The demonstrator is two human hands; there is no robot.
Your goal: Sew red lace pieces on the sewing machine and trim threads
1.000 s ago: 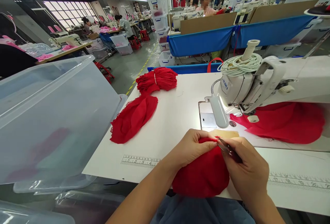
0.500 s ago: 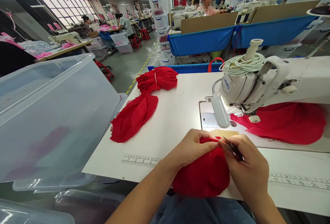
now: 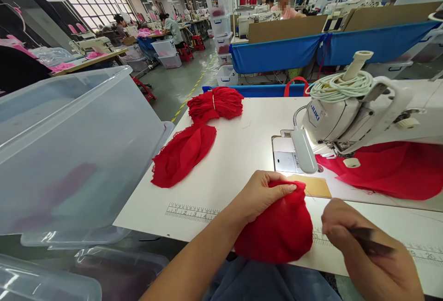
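My left hand pinches the upper edge of a red fabric piece between thumb and fingers. The cloth hangs rounded over the table's front edge, above my lap. Apart from it on the right, my right hand is closed around dark metal thread snips, blurred and partly covered by the fingers. Just beyond the held cloth, a tan patch lies by the sewing machine. Another red fabric piece lies under the machine's arm.
On the white table, a tied red fabric bundle and a loose red piece with a ruffled edge lie at left. A large translucent bin stands against the left side. Co-workers sit at machines beyond a blue cloth barrier.
My right hand has moved right and toward me with the snips, away from the fabric edge. My left hand still pinches the cloth. The view has shifted slightly.
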